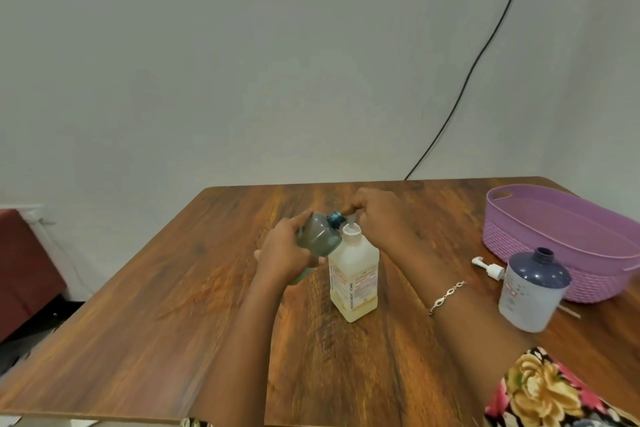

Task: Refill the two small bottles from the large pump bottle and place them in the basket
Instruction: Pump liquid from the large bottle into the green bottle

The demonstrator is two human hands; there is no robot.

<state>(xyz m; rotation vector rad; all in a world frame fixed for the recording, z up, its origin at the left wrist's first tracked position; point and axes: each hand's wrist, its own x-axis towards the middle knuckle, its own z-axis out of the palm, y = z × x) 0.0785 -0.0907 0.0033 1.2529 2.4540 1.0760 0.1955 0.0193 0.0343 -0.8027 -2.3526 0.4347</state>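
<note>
The large white pump bottle [354,274] with yellowish liquid stands at the middle of the table. My left hand [285,253] grips a small grey-green bottle [318,234], tilted so its blue neck meets the pump's nozzle. My right hand [375,213] sits on top of the pump head, fingers curled over it. A second small bottle [533,291], blue-topped and uncapped, stands at the right beside the purple basket [519,246]. Its white pump cap [490,269] lies on the table next to it.
The wooden table [173,305] runs to a wall at the back. A black cable [485,52] hangs down the wall behind the table. A dark red seat [24,270] stands to the left of the table.
</note>
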